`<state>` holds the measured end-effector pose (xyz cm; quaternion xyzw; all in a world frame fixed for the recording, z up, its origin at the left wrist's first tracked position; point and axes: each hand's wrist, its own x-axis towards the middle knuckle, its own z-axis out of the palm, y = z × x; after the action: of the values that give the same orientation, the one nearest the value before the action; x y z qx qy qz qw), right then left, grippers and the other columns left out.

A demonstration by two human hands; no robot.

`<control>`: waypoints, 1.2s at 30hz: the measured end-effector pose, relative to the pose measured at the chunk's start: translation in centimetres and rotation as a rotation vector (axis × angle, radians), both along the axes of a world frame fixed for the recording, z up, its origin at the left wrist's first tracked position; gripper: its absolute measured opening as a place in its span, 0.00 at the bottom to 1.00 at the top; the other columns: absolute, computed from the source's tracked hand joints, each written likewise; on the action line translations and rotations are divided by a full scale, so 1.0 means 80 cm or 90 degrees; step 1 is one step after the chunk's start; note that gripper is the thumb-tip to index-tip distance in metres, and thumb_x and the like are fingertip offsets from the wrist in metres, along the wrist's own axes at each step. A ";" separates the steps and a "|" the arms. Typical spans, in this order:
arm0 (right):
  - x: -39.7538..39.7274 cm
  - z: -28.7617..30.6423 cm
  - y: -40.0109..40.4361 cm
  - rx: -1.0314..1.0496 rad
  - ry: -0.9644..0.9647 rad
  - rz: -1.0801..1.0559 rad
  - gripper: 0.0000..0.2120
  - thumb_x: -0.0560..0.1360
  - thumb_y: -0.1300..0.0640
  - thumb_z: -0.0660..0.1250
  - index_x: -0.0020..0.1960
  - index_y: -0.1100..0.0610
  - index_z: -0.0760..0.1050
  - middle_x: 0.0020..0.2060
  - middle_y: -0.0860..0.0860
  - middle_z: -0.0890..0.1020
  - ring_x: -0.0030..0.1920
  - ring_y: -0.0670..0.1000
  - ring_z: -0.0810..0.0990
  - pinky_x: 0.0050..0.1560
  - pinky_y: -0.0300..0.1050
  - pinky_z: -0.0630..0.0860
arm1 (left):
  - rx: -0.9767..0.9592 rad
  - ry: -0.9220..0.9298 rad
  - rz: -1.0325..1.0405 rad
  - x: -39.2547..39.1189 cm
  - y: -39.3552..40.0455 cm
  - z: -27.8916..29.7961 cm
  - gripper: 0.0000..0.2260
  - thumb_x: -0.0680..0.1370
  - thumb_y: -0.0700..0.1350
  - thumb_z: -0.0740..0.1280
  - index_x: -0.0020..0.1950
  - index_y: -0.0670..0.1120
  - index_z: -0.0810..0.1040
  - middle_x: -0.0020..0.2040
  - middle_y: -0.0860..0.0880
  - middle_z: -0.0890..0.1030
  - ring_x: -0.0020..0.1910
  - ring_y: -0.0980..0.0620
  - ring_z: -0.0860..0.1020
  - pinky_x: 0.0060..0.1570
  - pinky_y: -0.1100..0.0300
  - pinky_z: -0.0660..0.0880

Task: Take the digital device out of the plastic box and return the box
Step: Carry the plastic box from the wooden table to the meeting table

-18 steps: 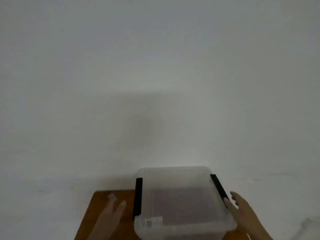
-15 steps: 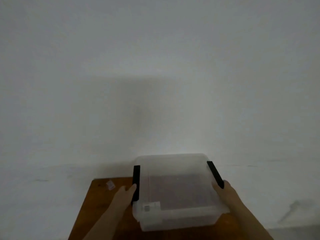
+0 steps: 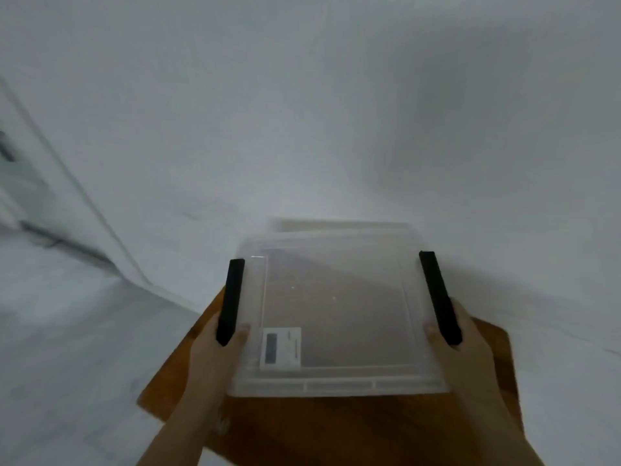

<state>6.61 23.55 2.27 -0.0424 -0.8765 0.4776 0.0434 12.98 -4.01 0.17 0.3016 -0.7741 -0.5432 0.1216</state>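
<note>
Item: plastic box (image 3: 336, 314), translucent, lid on, sitting over a brown wooden table (image 3: 336, 432); whether it is resting on it or lifted just clear cannot be told. A white label (image 3: 280, 348) is showing at the lid's near left corner. Black latches (image 3: 230, 299) are lying closed along both sides. Digital device: not discernible through the cloudy lid.

Left hand (image 3: 215, 351) is clasping the left side, thumb over the lid edge. Right hand (image 3: 460, 344) is clasping the right side likewise.

Step judged: box being handled, still unopened. Next move is calling for both latches to be released, then the lid lifted.
</note>
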 end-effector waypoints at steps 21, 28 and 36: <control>0.350 -0.061 -0.650 0.049 -0.179 0.737 0.27 0.68 0.64 0.70 0.66 0.56 0.69 0.60 0.59 0.77 0.57 0.59 0.76 0.58 0.46 0.68 | 0.097 0.016 0.883 0.619 -0.323 -0.049 0.21 0.70 0.33 0.69 0.62 0.37 0.73 0.55 0.38 0.79 0.52 0.43 0.76 0.57 0.52 0.69; 0.432 -0.085 -0.844 0.081 -0.189 0.758 0.25 0.68 0.65 0.70 0.64 0.58 0.71 0.58 0.60 0.78 0.57 0.60 0.76 0.59 0.50 0.69 | 0.107 0.037 0.944 0.701 -0.492 -0.087 0.21 0.68 0.31 0.70 0.61 0.37 0.73 0.49 0.43 0.78 0.46 0.50 0.73 0.45 0.66 0.71; 0.524 -0.079 -1.168 0.057 -0.190 0.861 0.25 0.69 0.63 0.70 0.65 0.56 0.69 0.59 0.59 0.78 0.57 0.59 0.76 0.59 0.50 0.69 | 0.058 0.056 1.066 0.789 -0.757 -0.074 0.21 0.68 0.31 0.70 0.61 0.38 0.73 0.50 0.42 0.79 0.47 0.50 0.73 0.45 0.70 0.71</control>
<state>48.51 -69.92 -4.08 0.4496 -0.7259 0.3523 -0.3831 76.10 -64.58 -5.73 0.7595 -0.2665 -0.3154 0.5026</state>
